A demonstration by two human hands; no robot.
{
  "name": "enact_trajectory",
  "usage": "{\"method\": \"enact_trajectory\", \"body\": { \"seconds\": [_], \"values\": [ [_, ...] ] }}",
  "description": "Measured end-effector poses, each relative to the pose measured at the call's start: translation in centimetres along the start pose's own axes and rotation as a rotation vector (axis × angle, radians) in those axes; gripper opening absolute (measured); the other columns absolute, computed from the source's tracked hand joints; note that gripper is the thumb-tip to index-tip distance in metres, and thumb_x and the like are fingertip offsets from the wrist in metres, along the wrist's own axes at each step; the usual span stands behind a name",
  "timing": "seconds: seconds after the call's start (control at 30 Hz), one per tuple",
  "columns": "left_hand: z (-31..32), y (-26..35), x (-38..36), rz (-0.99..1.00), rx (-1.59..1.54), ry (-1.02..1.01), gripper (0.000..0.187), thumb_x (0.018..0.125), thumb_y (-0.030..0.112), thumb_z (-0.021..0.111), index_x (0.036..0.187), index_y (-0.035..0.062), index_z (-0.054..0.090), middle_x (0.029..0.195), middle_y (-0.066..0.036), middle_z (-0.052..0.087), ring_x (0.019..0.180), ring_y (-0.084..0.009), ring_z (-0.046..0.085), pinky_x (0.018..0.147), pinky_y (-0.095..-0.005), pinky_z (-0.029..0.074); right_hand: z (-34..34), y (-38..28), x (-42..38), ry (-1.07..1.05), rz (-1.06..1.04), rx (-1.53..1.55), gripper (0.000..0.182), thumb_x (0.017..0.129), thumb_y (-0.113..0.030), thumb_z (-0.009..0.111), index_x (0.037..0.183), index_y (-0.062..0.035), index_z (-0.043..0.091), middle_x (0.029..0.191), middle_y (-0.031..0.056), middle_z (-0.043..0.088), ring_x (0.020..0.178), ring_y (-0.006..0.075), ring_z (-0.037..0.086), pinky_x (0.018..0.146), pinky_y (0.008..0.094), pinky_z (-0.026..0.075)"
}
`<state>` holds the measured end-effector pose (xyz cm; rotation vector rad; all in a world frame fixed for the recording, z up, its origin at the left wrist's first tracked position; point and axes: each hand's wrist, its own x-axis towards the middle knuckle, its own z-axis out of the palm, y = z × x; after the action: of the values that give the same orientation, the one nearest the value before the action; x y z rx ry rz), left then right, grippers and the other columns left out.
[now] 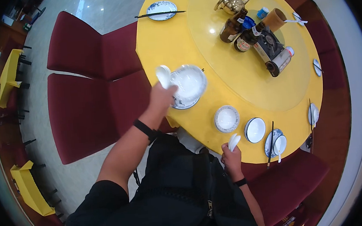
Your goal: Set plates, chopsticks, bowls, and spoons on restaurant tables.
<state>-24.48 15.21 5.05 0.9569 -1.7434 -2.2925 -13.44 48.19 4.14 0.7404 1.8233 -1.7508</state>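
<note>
My left hand (162, 96), slightly smeared by motion, is closed at the table's left edge. A white soup spoon (163, 74) sticks up from it, and its fingers pinch the near rim of a white bowl (189, 83). That bowl is tilted and blurred, over a blue-patterned plate (185, 105) that it partly hides. At the front edge, my right hand (232, 158) is wrapped round white soup spoons (234, 142), bowls upward. Just beyond it stand a stack of patterned dishes (226, 118) and white bowls (255, 130).
The yellow-covered round table (162, 42) carries a glass turntable (208, 30) with beer bottles (245, 40), a brass teapot (230, 4) and a portable gas stove (269, 46). Place settings with plates (161, 8) ring the edge. Maroon chairs (83, 112) stand close at left.
</note>
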Motion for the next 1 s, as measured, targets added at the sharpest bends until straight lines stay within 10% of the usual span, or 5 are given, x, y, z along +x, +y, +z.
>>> {"method": "enact_trajectory", "body": {
  "seconds": [0.23, 0.5, 1.0],
  "values": [
    [-3.9, 5.0, 10.6, 0.146, 0.047, 0.172, 0.016, 0.080, 0.002, 0.065, 0.093, -0.0018, 0.056, 0.071, -0.007, 0.057, 0.046, -0.0128, 0.050, 0.041, -0.0273, 0.039, 3.5, 2.9, 4.2, -0.045, -0.198, -0.318, 0.016, 0.086, -0.015, 0.064, 0.091, -0.0004, 0.061, 0.069, 0.0017, 0.058, 0.061, 0.0110, 0.055, 0.056, 0.0285, 0.045],
    [-3.7, 8.7, 20.9, 0.243, 0.027, 0.253, 0.017, 0.076, 0.002, 0.063, 0.088, -0.0061, 0.054, 0.066, -0.010, 0.056, 0.044, -0.0158, 0.050, 0.041, -0.0303, 0.038, 5.2, 3.1, 6.4, -0.023, -0.393, -0.647, 0.022, 0.083, -0.017, 0.067, 0.094, 0.0009, 0.061, 0.085, 0.0202, 0.067, 0.081, 0.0361, 0.067, 0.070, 0.0397, 0.051],
    [-0.4, 9.9, 31.6, 0.153, 0.158, 0.318, 0.017, 0.077, 0.001, 0.063, 0.087, -0.0084, 0.054, 0.068, -0.011, 0.057, 0.051, -0.0169, 0.052, 0.045, -0.0311, 0.040, 5.1, 2.4, 6.4, -0.059, -0.346, -0.624, 0.018, 0.080, -0.014, 0.070, 0.089, -0.0012, 0.061, 0.081, 0.0175, 0.066, 0.075, 0.0310, 0.067, 0.067, 0.0377, 0.052]
  ]
}}
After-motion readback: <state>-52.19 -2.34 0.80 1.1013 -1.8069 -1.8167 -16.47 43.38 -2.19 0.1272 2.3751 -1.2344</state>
